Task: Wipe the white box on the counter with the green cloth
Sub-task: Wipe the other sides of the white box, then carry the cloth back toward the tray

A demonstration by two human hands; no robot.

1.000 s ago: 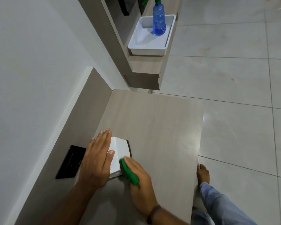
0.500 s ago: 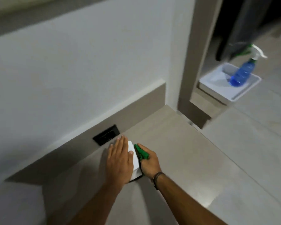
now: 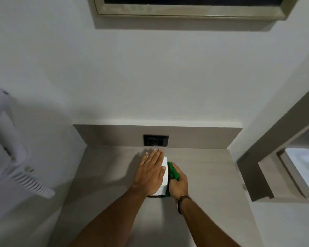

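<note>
Since half a second ago your view has swung square onto the wall, bringing a white wall-mounted dryer (image 3: 5,139) in at far left. Your left hand (image 3: 150,173) lies flat, fingers spread, on the white box (image 3: 164,177) on the counter (image 3: 212,175) — your right hand (image 3: 178,182) clutches the green cloth (image 3: 173,172) against its right side.

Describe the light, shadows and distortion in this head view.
Head view: dim, flat light; the left hand casts a soft shadow leftward on the counter; wide-angle lens bends the edges; the white object at left is smeared; white box and green cloth stay fairly sharp.
</note>
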